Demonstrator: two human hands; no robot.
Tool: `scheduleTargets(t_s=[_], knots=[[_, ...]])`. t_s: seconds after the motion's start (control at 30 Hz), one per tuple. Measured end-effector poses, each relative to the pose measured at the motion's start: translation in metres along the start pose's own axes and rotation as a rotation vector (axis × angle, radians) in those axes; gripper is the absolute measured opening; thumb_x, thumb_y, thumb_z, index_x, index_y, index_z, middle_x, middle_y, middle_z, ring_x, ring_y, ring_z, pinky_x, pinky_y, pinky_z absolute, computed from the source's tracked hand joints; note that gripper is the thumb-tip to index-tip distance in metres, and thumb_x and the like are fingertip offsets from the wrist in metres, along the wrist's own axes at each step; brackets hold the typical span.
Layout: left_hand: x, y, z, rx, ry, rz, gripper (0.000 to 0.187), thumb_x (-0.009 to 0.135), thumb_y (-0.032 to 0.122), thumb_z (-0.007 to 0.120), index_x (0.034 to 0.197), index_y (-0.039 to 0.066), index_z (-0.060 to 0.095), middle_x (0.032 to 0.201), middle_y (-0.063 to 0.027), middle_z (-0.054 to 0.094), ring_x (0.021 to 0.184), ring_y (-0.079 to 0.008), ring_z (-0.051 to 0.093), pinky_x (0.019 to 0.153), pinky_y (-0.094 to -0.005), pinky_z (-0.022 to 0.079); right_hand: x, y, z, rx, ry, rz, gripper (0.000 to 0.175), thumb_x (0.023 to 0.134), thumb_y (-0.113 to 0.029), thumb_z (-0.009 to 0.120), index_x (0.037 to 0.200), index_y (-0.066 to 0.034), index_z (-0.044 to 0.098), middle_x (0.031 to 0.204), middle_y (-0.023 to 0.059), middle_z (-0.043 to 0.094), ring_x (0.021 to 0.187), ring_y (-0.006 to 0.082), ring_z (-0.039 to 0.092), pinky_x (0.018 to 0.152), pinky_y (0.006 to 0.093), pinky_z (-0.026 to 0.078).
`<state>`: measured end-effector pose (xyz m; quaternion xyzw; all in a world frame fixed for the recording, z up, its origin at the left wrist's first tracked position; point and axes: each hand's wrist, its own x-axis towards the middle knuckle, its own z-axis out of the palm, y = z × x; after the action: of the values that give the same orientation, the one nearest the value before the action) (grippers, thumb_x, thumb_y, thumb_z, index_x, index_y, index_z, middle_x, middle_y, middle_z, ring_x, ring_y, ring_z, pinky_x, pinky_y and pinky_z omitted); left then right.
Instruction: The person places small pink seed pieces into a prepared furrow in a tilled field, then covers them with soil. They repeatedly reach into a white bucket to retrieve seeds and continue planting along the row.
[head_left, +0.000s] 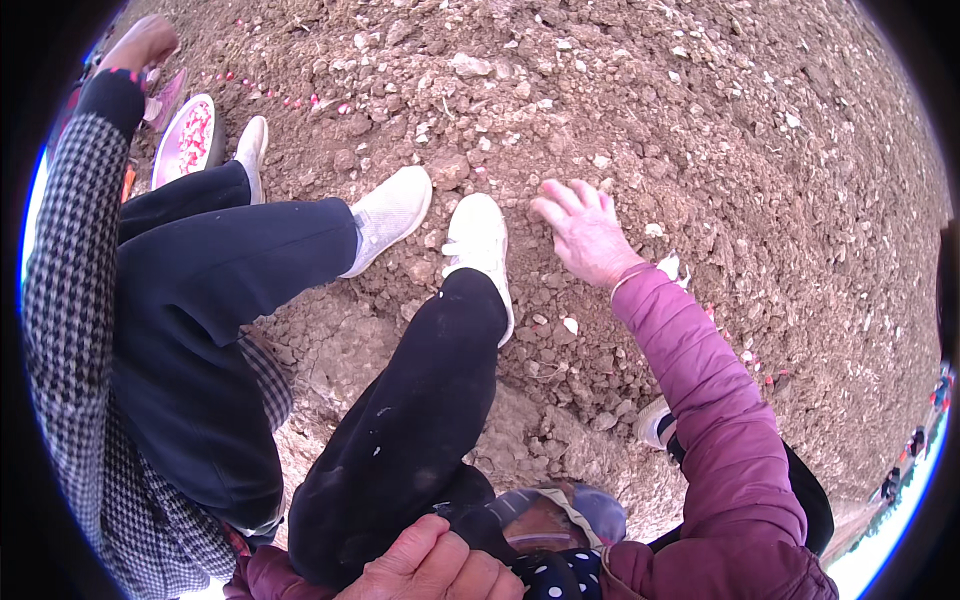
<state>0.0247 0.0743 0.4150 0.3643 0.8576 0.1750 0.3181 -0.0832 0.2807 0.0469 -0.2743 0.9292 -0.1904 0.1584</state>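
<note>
My right hand (589, 236), in a purple quilted sleeve (712, 375), reaches low over the clumpy brown soil (697, 150). Its fingers are bent and apart, and nothing shows between them; the palm faces away. Just left of it is my white shoe (478, 229) below a black trouser leg (420, 397). At the bottom edge my left hand (442, 566) is curled close to my body, its palm and anything inside hidden. Beside it lie polka-dot fabric (559, 576) and a partly hidden, see-through plastic item (600, 510) with a pale band.
At left a co-worker in a houndstooth sleeve (67, 247) sits close, dark-trousered knee (225, 255) and pale shoe (394, 214) near mine. A bowl (169, 154) holds pink-and-white pieces (196, 135). Small red-pink pieces (343, 108) dot the soil. My other shoe (652, 421) is at right.
</note>
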Motion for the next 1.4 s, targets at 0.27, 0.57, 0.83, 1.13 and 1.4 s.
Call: scheduleTargets(t_s=[0.27, 0.57, 0.83, 1.13, 1.4], knots=[[0.006, 0.003, -0.004, -0.035, -0.025, 0.008, 0.009, 0.072, 0.013, 0.063, 0.077, 0.010, 0.056, 0.074, -0.0058, 0.049, 0.076, -0.0227, 0.054, 0.094, -0.0396, 0.046, -0.044, 0.082, -0.004, -0.113, -0.029, 0.554, 0.081, 0.081, -0.071, 0.059, 0.143, -0.0204, 0.048, 0.156, 0.0054, 0.034, 0.136, 0.0362, 0.035, 0.110, 0.0595, 0.027], [0.007, 0.010, -0.007, -0.054, -0.165, 0.011, 0.017, 0.080, 0.015, 0.058, 0.092, 0.003, 0.061, 0.086, -0.0109, 0.056, 0.089, -0.0265, 0.058, 0.098, -0.0426, 0.045, -0.131, 0.024, 0.025, -0.109, 0.029, 0.355, 0.074, 0.085, -0.063, 0.061, 0.144, -0.0212, 0.046, 0.152, 0.0094, 0.036, 0.139, 0.0413, 0.028, 0.112, 0.0596, 0.021], [0.015, 0.018, -0.003, -0.028, -0.146, 0.030, 0.022, 0.080, 0.014, 0.059, 0.097, 0.002, 0.060, 0.086, -0.0109, 0.053, 0.088, -0.0252, 0.056, 0.097, -0.0419, 0.044, -0.119, 0.119, -0.001, -0.143, 0.203, 0.784, 0.070, 0.086, -0.065, 0.058, 0.138, -0.0180, 0.051, 0.145, 0.0089, 0.046, 0.137, 0.0335, 0.034, 0.112, 0.0555, 0.022], [0.023, 0.020, -0.008, -0.032, -0.203, 0.047, 0.024, 0.080, 0.015, 0.061, 0.100, 0.001, 0.060, 0.089, -0.0116, 0.056, 0.088, -0.0261, 0.057, 0.093, -0.0410, 0.045, -0.210, 0.047, 0.052, -0.121, 0.207, 0.690, 0.078, 0.081, -0.059, 0.067, 0.145, -0.0197, 0.045, 0.152, 0.0081, 0.038, 0.143, 0.0376, 0.025, 0.115, 0.0584, 0.016], [0.030, 0.025, -0.004, -0.014, -0.239, 0.052, 0.024, 0.079, 0.014, 0.063, 0.099, 0.002, 0.060, 0.088, -0.0117, 0.057, 0.087, -0.0269, 0.057, 0.091, -0.0412, 0.045, -0.198, 0.174, -0.007, 0.064, 0.265, 1.086, 0.056, 0.091, -0.058, 0.056, 0.138, -0.0279, 0.051, 0.152, 0.0045, 0.041, 0.141, 0.0348, 0.029, 0.113, 0.0601, 0.019]])
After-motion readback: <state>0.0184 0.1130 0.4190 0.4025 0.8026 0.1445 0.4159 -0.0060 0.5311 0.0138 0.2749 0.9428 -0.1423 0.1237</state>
